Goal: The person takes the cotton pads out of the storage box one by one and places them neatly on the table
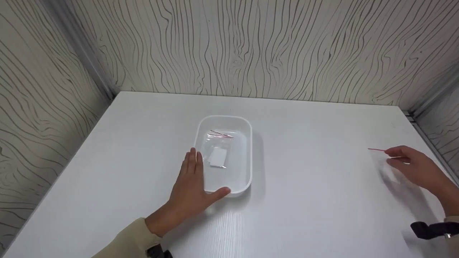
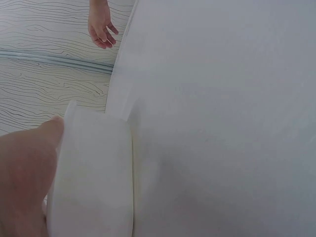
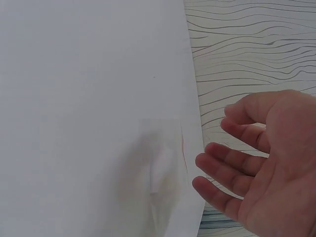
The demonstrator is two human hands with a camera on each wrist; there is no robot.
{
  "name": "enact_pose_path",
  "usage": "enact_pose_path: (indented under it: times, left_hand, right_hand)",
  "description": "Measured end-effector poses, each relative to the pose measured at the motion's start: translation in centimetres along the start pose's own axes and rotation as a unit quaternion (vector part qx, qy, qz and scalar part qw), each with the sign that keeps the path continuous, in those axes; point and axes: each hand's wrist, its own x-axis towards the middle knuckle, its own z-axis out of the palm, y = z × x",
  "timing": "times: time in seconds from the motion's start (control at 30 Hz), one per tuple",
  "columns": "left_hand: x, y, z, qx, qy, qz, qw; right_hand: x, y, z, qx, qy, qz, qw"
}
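Observation:
My left hand (image 1: 190,182) lies against a white plastic tray (image 1: 250,154), fingers straight along its left side and thumb at its near rim. In the left wrist view the tray's outer wall (image 2: 96,173) stands beside that hand. Inside the tray are clear zip bags (image 1: 206,143) with red seal strips and a white flat piece (image 1: 218,157); how many bags overlap is unclear. At the far right, my right hand (image 1: 417,166) hovers over another clear zip bag (image 3: 168,133) with a red strip. Its fingers are loosely bent, apart from the bag in the right wrist view.
The white table (image 1: 315,150) stretches between the tray and the right-hand bag. Wood-grain patterned panels (image 1: 236,46) rise behind and at both sides. Grey metal posts (image 1: 79,46) stand at the corners.

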Motion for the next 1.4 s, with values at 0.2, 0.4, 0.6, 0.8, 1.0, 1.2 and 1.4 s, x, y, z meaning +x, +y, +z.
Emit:
enact_pose_path:
  times: [0.2, 0.4, 0.6, 0.8, 1.0, 1.2, 1.4]
  left_hand:
    - [0.0, 0.1, -0.1, -0.001, -0.005, -0.004, 1.0000]
    - [0.0, 0.1, -0.1, -0.002, -0.009, -0.005, 0.9999]
    - [0.0, 0.1, -0.2, 0.000, -0.006, -0.002, 1.0000]
    - [0.0, 0.0, -0.1, 0.000, -0.003, 0.001, 1.0000]
    - [0.0, 0.1, -0.2, -0.003, -0.005, -0.002, 1.0000]
    - [0.1, 0.0, 0.0, 0.001, -0.005, 0.000, 1.0000]
    - [0.2, -0.1, 0.1, 0.007, 0.000, 0.005, 1.0000]
  right_hand:
    - [0.0, -0.3, 0.2, 0.062, -0.016, -0.012, 0.998]
    - [0.1, -0.6, 0.4, 0.110, -0.023, -0.003, 0.994]
    - [0.1, -0.7, 0.3, 0.158, -0.035, -0.013, 0.987]
    - [0.1, -0.9, 0.4, 0.214, -0.055, -0.034, 0.975]
    - [0.2, -1.5, 0.6, 0.233, -0.070, -0.041, 0.969]
    - [0.2, -2.2, 0.9, 0.256, -0.085, -0.057, 0.961]
    - [0.2, -2.6, 1.1, 0.289, -0.112, -0.070, 0.948]
